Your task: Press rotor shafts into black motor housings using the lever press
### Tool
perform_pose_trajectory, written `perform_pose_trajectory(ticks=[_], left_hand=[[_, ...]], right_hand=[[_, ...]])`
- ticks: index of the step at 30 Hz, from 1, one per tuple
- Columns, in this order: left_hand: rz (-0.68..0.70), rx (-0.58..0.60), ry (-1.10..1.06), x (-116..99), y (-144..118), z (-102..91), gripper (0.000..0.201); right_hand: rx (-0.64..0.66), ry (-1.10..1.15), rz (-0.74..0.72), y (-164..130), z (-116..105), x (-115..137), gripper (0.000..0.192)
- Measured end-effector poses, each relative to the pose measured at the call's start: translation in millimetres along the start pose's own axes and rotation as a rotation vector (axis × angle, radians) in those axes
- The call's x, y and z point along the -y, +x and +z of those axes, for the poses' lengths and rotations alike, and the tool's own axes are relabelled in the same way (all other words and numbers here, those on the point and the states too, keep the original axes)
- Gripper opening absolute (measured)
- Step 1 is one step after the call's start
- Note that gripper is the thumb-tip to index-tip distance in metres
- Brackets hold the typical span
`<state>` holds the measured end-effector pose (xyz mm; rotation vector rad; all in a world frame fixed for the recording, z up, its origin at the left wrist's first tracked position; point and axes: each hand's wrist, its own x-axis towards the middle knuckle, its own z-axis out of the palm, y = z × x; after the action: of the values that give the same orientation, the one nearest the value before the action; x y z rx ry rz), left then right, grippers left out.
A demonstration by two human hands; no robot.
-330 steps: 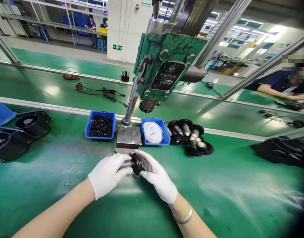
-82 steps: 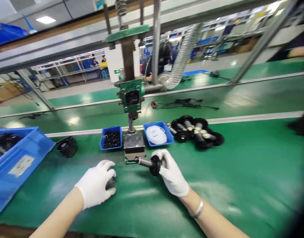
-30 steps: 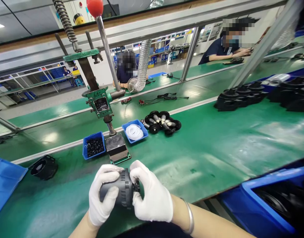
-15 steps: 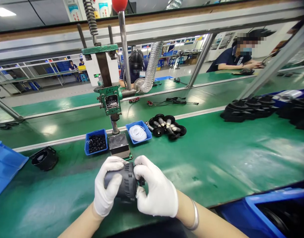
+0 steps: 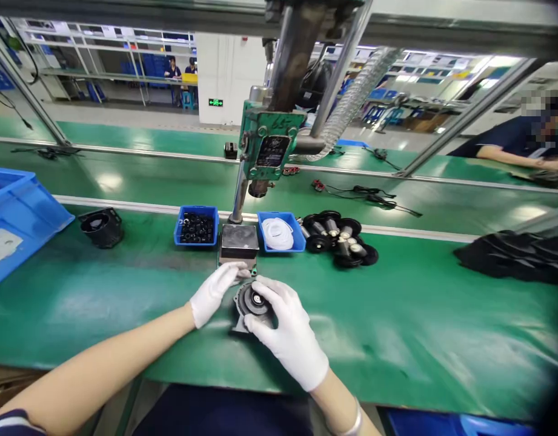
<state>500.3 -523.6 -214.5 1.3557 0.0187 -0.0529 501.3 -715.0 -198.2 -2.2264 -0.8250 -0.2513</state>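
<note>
A round black plastic housing (image 5: 251, 303) sits on the green mat with its ringed face, which has a small light centre, turned up. My right hand (image 5: 288, 333), in a white glove, is closed around its right side, thumb at the front edge and fingers over the back. My left hand (image 5: 217, 292), also gloved, lies off the housing's left side. Its fingers are stretched out toward the metal block (image 5: 239, 239) at the foot of the green hand press (image 5: 274, 145); whether the fingertips touch the block I cannot tell.
Left of the block, a blue bin (image 5: 195, 244) holds small black rings. Right of it, another blue bin (image 5: 288, 249) holds coiled white tubing. Motors with black discs (image 5: 340, 236) lie beyond. A black housing (image 5: 101, 229) and blue crate (image 5: 28, 218) stand left; black parts (image 5: 510, 257) lie right.
The housing went from being held sideways in both hands to standing on the mat, face up. My left hand has let go and reached toward the press block. The view has shifted.
</note>
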Motion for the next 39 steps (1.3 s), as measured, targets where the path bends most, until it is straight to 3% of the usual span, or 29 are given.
perform_pose_trajectory(ticks=[3,5,9,16,20,22,25,27,29,32,33,35,37,39], left_hand=[[0.145,0.282,0.181,6,-17,-2.8,0.111],[0.258,0.335,0.363,15,-25,1.9,0.136],[0.292,0.267,0.533,25,-26,9.5,0.121],[0.303,0.328,0.62,21,-20,2.3,0.12],[0.286,0.322,0.571,19,-21,6.8,0.122],[0.281,0.292,0.519,17,-21,11.1,0.122],[0.296,0.238,0.48,18,-19,15.4,0.124],[0.295,0.21,0.506,21,-17,15.4,0.124],[0.286,0.182,0.553,23,-16,13.8,0.122],[0.298,0.163,0.603,25,-14,12.2,0.118],[0.304,0.167,0.608,25,-13,12.3,0.118],[0.31,0.159,0.598,25,-13,12.7,0.117],[0.31,0.161,0.574,24,-13,12.4,0.117],[0.311,0.175,0.573,24,-13,10.6,0.117]], right_hand=[[0.076,0.215,0.089,2,0,-4,0.05],[0.11,0.343,0.168,4,0,-8,0.046],[0.17,0.484,0.203,10,-4,-18,0.044],[0.36,0.362,0.096,34,-18,-26,0.053],[0.417,0.324,0.111,34,-13,-27,0.065],[0.36,0.32,0.159,28,-9,-24,0.073],[0.172,0.244,0.18,6,-11,-16,0.075],[0.044,0.237,0.181,-15,-19,-12,0.057],[-0.12,0.388,0.223,-33,-27,-9,0.03],[-0.357,0.565,0.348,-37,-25,-7,0.028],[-0.366,0.552,0.364,-32,-21,-7,0.031],[-0.251,0.48,0.336,-18,-10,-7,0.045],[-0.142,0.419,0.275,-9,-3,-9,0.046],[-0.237,0.444,0.284,-8,-5,-13,0.032]])
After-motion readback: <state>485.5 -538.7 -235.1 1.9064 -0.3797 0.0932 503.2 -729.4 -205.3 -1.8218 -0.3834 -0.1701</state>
